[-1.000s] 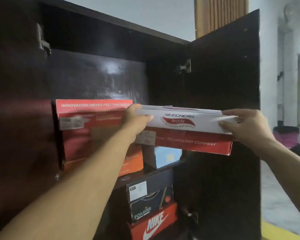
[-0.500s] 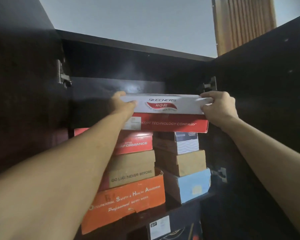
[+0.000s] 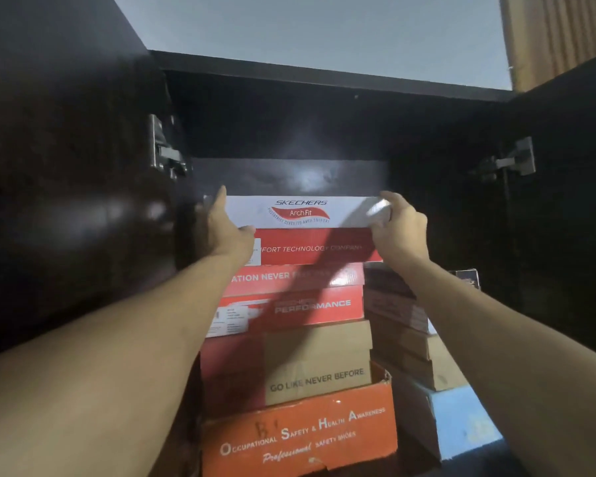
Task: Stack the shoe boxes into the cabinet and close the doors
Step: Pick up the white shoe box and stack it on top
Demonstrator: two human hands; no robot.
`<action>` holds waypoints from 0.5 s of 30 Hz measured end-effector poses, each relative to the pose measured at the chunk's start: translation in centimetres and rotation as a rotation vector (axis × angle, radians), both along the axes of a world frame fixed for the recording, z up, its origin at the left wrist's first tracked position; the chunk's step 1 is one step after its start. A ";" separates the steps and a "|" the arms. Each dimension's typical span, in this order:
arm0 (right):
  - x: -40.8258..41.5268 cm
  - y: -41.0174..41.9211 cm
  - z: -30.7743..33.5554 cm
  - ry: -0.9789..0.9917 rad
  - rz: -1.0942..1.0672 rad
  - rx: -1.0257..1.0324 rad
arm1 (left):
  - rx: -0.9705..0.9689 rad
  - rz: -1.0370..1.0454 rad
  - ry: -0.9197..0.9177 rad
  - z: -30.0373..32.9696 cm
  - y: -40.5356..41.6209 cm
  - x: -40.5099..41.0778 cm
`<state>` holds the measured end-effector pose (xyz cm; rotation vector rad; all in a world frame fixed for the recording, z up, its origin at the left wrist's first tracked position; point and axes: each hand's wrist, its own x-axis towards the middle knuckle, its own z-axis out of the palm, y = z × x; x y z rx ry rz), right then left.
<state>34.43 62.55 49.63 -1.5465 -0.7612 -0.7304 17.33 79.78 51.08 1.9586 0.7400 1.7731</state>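
Observation:
A white-lidded red Skechers shoe box (image 3: 303,228) sits on top of the left stack inside the dark cabinet (image 3: 324,84). My left hand (image 3: 222,232) grips its left end and my right hand (image 3: 398,232) grips its right end. Under it lie a red box marked "Performance" (image 3: 296,297), a tan box (image 3: 317,363) and an orange safety-shoe box (image 3: 300,432). To the right is a lower stack of brown boxes (image 3: 403,325) on a light blue box (image 3: 461,421).
Both cabinet doors stand open, the left door (image 3: 66,201) and the right door (image 3: 572,201), with metal hinges (image 3: 166,153) showing on each side. A gap remains between the top box and the cabinet roof. A wooden slatted panel (image 3: 558,32) rises behind at upper right.
Both hands have carried the Skechers box from the right over to the left stack and set it on the red box there. The view has tilted further upward.

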 end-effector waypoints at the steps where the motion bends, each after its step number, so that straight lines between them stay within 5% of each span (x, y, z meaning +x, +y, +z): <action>1: 0.2 0.7 -0.1 0.008 0.013 -0.002 | 0.000 0.033 0.064 -0.2 0.5 -0.1; 6: 1.0 2.8 -1.0 0.048 0.026 -0.097 | 0.011 0.159 0.393 -2.2 0.9 -0.4; 15: 0.7 4.4 -2.6 0.058 0.088 -0.285 | 0.037 0.260 0.482 -3.9 1.0 -0.9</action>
